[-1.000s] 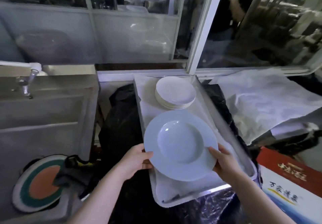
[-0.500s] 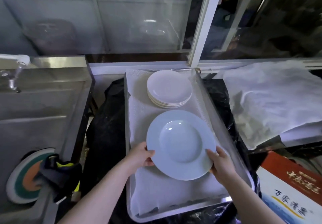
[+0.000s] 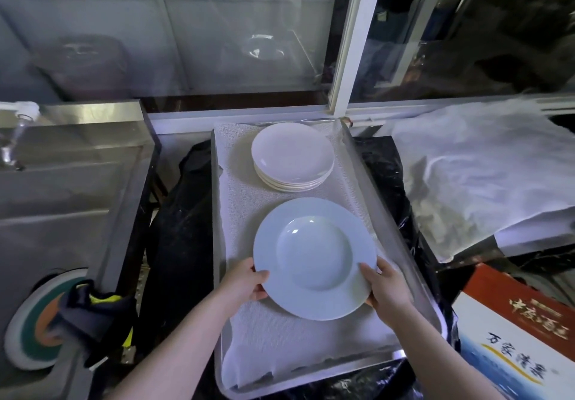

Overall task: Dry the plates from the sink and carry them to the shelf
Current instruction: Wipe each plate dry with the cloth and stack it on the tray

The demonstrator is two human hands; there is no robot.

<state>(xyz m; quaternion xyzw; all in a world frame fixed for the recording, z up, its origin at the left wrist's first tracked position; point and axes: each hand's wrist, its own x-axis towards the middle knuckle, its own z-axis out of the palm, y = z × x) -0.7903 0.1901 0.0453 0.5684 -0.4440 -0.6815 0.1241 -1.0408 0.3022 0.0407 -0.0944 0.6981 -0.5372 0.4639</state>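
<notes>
Both hands grip 1 pale blue plate (image 3: 314,258) by its rim: the left hand (image 3: 245,284) with its thumb curled over the left edge, the right hand (image 3: 387,287) clasping the right edge. It sits over the cloth-lined metal tray (image 3: 389,222), just in front of a stack of white plates (image 3: 292,155). A steel sink (image 3: 71,178) stands to the left.

the printed box (image 3: 513,340) is cut off by the right and bottom edges; the faucet (image 3: 12,141) is blurred.
</notes>
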